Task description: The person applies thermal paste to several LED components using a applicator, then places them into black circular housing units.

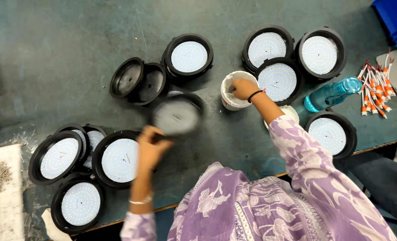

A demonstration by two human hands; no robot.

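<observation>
Blue water bottle [331, 93] lying near orange-tipped wires [376, 89]; small screws [0, 173] heaped far left.

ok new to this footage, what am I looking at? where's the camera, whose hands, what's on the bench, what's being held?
There is no machine here: one camera, worn on a person's head, looks straight down at their own two bare hands over a dark green workbench.

The left hand holds a round black lamp housing, which is blurred, so it is moving. The right hand reaches into a small white tub; what it picks up is hidden.

Around them lie round black downlights with white LED discs: a group at the lower left and more at the upper right. Two empty black housings sit at top centre. At the right lie a blue bottle on its side and a bundle of orange-tipped wires. Small metal parts lie at the far left.
</observation>
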